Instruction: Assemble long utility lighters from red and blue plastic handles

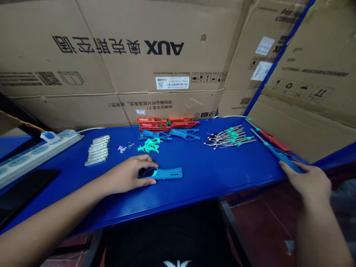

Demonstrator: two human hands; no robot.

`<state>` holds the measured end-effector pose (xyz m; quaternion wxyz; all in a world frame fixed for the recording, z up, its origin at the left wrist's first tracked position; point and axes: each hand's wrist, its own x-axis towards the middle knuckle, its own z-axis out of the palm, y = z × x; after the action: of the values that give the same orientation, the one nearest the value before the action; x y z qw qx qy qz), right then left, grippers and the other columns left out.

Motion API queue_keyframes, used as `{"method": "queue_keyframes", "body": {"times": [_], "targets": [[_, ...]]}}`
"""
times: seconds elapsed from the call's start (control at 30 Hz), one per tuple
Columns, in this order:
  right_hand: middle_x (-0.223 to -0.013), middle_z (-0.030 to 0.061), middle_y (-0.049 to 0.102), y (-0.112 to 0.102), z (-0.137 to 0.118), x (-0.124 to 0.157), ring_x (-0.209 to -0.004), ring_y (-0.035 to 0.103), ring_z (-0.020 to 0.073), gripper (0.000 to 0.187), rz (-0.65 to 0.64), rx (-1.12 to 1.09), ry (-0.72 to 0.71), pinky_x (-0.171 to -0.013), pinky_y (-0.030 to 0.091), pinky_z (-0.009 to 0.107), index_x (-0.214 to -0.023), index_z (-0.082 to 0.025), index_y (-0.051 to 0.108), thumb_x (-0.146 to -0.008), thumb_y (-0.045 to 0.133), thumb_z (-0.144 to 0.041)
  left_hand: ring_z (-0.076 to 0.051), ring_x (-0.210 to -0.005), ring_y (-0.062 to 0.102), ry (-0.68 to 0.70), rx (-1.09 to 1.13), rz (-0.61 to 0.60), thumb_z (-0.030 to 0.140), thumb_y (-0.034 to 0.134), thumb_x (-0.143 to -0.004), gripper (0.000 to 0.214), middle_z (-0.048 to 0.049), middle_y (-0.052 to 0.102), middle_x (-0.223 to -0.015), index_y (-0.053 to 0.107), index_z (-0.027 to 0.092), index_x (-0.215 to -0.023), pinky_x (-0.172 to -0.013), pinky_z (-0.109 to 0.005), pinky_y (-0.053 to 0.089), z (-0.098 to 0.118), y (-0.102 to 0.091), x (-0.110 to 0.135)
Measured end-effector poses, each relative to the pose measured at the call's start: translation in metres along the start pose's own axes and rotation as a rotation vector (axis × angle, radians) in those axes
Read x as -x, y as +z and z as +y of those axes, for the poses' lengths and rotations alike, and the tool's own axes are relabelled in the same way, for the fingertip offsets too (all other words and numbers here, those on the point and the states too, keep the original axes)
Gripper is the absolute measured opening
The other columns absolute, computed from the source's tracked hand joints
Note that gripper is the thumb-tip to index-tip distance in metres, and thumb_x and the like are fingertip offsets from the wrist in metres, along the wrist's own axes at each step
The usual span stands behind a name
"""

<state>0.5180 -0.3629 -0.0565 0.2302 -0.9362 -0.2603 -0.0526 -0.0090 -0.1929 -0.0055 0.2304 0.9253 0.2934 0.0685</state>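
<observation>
My left hand (pixel 132 174) pinches the trigger end of a blue lighter handle shell (pixel 174 173) lying on the table, with a green trigger piece showing in it. At the far right, my right hand (pixel 310 181) is closed around the handle of a blue long-nosed lighter (pixel 274 150), its metal tube pointing away to the left. Beside that lies a red long-nosed lighter (pixel 274 141). Beyond my left hand are a heap of green triggers (pixel 150 144), blue handle shells (pixel 184 134) and red handle shells (pixel 155 127). Metal lighter tubes with wires (pixel 233 139) lie right of these.
Clear fuel tanks (pixel 97 150) lie in a row at left, near tiny pale parts (pixel 121 149) and small metal bits (pixel 131 145). A power strip (pixel 36 150) and a black flat object (pixel 27 189) occupy the left edge. Cardboard (pixel 111 66) walls the blue table (pixel 205 174).
</observation>
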Motion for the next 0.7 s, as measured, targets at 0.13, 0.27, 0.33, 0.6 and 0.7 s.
{"method": "queue_keyframes", "body": {"times": [0.13, 0.27, 0.33, 0.6, 0.7], "targets": [[-0.094, 0.0175, 0.065, 0.007, -0.001, 0.013, -0.097, 0.063, 0.0391, 0.057, 0.296, -0.114, -0.138, -0.089, 0.050, 0.049, -0.106, -0.012, 0.077, -0.073, 0.063, -0.057, -0.021, -0.096, 0.065, 0.024, 0.009, 0.013, 0.047, 0.068, -0.086, 0.041, -0.0054, 0.066, -0.107, 0.070, 0.024, -0.120, -0.086, -0.034, 0.054, -0.004, 0.001, 0.000], [-0.081, 0.0136, 0.060, 0.005, -0.009, 0.032, -0.080, 0.062, 0.0345, 0.052, 0.620, -0.137, -0.346, -0.075, 0.052, 0.047, -0.107, -0.011, 0.078, -0.074, 0.069, -0.051, -0.021, -0.096, 0.065, 0.026, 0.015, 0.013, 0.048, 0.068, -0.087, 0.041, -0.0057, 0.066, -0.107, 0.069, 0.024, -0.121, -0.087, -0.035, 0.054, -0.006, 0.002, 0.000], [-0.079, 0.0120, 0.059, -0.002, -0.019, 0.044, -0.076, 0.061, 0.0318, 0.048, 0.708, -0.133, -0.472, -0.072, 0.053, 0.045, -0.104, -0.013, 0.079, -0.074, 0.073, -0.050, -0.020, -0.095, 0.065, 0.031, 0.018, 0.008, 0.049, 0.067, -0.087, 0.041, -0.0055, 0.066, -0.107, 0.069, 0.025, -0.121, -0.087, -0.035, 0.055, -0.006, 0.002, -0.001], [-0.082, 0.0038, 0.063, -0.026, -0.092, 0.095, -0.072, 0.062, 0.0187, 0.031, 0.569, -0.392, -0.872, -0.071, 0.054, 0.034, -0.106, -0.021, 0.075, -0.080, 0.077, -0.037, -0.019, -0.094, 0.065, 0.034, 0.025, -0.002, 0.050, 0.067, -0.088, 0.043, -0.0051, 0.065, -0.105, 0.069, 0.024, -0.122, -0.085, -0.032, 0.055, -0.008, 0.001, -0.003], [-0.083, 0.0032, 0.062, -0.027, -0.102, 0.102, -0.072, 0.062, 0.0182, 0.030, 0.522, -0.419, -0.880, -0.069, 0.053, 0.034, -0.106, -0.021, 0.076, -0.080, 0.077, -0.037, -0.019, -0.094, 0.065, 0.037, 0.020, -0.009, 0.049, 0.066, -0.088, 0.042, -0.0052, 0.065, -0.105, 0.069, 0.024, -0.122, -0.087, -0.033, 0.055, -0.006, 0.000, -0.003]]}}
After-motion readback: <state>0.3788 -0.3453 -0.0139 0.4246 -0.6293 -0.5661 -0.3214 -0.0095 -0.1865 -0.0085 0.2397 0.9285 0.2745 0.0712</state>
